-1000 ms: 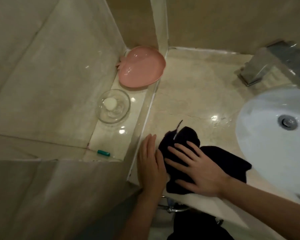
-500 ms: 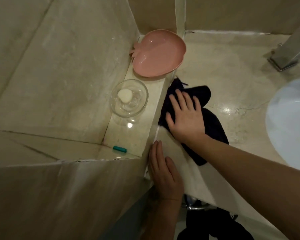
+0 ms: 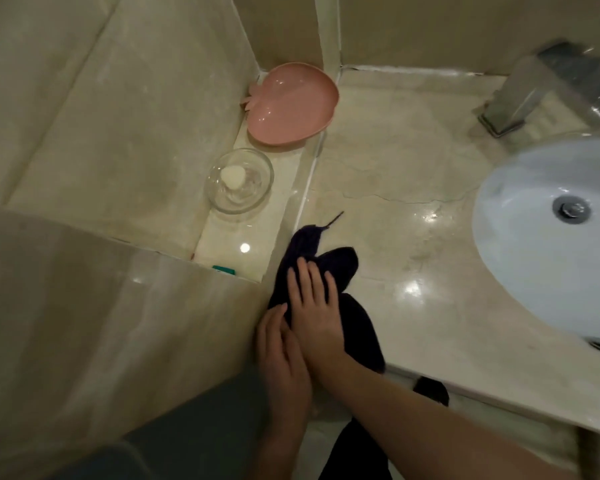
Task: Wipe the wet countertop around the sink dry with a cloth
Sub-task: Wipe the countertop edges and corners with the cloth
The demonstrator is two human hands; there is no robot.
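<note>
- At counter's near-left corner, dark cloth [image 3: 326, 271] is pressed flat by right hand [image 3: 314, 306], fingers straight, together.
- Left hand [image 3: 281, 362] is laid flat beside it, thumb side hidden.
- Sink [image 3: 534, 271] is cut off right.
- Teal item [image 3: 223, 270] half hidden; no writing readable.

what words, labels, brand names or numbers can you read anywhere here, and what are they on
None can be read.
Small teal object on the ledge: too small and blurred to show any print.
Tap, pink dish, glass bowl, dark cloth: no visible markings.
</note>
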